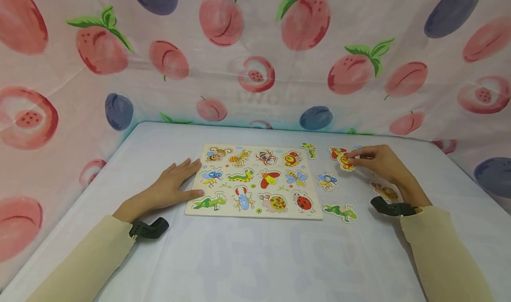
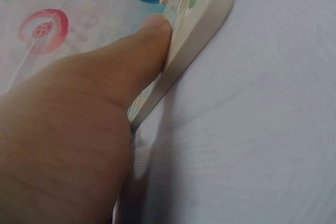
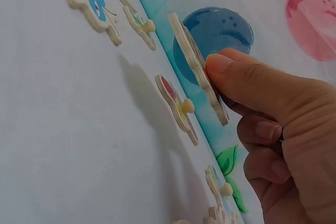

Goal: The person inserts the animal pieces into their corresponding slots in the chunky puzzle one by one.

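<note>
Left hand (image 1: 169, 187): grip apart, thumb resting on the puzzle board (image 1: 293, 214) at its left edge, likely steadying it.
Right hand (image 1: 385, 163): grip clamped on the butterfly piece (image 1: 345, 163), probably by a hidden knob.
Butterfly piece: raised over the surface (image 1: 239, 257), beyond the board's right edge.
Loose pieces (image 1: 327, 181): some knob-up, presumably for easy pinching.

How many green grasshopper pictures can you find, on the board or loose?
2: one grasshopper at the near left corner of the board, and one loose grasshopper piece lying beside its near right corner. More could be hidden behind the right hand.
</note>
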`<state>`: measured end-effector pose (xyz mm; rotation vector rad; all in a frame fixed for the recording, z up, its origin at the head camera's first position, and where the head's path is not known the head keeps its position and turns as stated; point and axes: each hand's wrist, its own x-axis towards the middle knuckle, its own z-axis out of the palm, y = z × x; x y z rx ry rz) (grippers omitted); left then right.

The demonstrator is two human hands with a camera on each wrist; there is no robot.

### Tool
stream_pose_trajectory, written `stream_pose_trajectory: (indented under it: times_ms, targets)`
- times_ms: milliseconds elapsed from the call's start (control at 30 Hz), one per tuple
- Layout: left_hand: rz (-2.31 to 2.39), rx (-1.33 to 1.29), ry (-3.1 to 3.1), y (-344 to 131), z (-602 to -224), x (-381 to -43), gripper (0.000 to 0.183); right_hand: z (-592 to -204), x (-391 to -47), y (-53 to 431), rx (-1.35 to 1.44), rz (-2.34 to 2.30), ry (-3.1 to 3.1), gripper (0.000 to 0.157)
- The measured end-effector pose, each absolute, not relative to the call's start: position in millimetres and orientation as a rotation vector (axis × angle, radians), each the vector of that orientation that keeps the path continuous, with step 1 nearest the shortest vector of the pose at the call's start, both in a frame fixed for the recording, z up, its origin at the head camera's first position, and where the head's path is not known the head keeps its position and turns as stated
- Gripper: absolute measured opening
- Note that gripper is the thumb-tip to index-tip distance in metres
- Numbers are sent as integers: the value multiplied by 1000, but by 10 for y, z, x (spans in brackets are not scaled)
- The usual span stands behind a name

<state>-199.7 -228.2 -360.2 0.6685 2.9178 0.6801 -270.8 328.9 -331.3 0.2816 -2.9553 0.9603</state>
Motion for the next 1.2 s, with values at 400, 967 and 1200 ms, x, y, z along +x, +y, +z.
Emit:
stream_pose_trajectory:
  times_ms: [400, 967, 1200]
  targets:
    - [676, 657, 2928, -2282, -3627, -1994, 92, -3254, -2730, 3131, 244, 1039, -2890, 44]
    - [657, 663, 2934, -2278, -3639, -2015, 92, -3140, -2859, 2843, 362, 1065, -2873, 39]
    - [666, 660, 2930, -2280, -3641, -2015, 92, -3104, -2901, 2680, 379, 1092, -2872, 38]
